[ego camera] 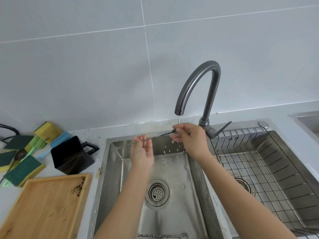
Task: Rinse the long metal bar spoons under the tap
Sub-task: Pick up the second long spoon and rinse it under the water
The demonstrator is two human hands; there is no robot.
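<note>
A long twisted metal bar spoon (158, 136) is held level over the left sink basin (114, 163), under the grey curved tap (198, 83). A thin stream of water runs from the spout onto my right hand (188, 137), whose fingers are closed on the spoon's bowl end. My left hand (142, 152) is palm up with fingers loosely extended, and the spoon's twisted handle lies across its fingertips. A second bar spoon (164, 236) lies on the basin floor at the near edge, its small bowl pointing right.
A round drain strainer (157, 193) sits mid-basin. The right basin holds a wire rack (269, 169). On the left counter stand a black square jug (71, 155), a wooden tray (43, 207) with dark crumbs, and several green-yellow sponges (22, 169).
</note>
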